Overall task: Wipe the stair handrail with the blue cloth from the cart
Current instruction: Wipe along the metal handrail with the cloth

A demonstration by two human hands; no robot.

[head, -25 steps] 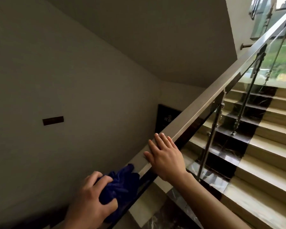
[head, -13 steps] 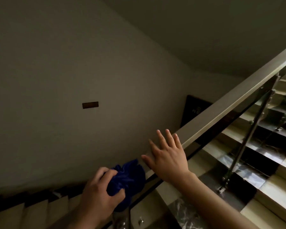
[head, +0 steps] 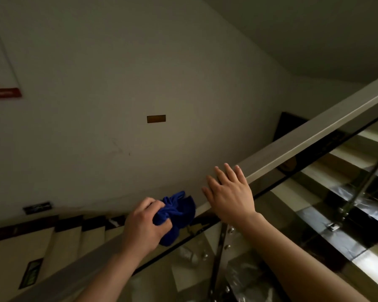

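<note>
The left hand curled its fingers round the bunched blue cloth and held it against the handrail, the forearm reaching up from the lower edge. Just beside the cloth, further up the rail, the right hand lay flat on the handrail with its fingers straight and slightly spread, gripping nothing, its forearm stretched in from the lower right.
</note>
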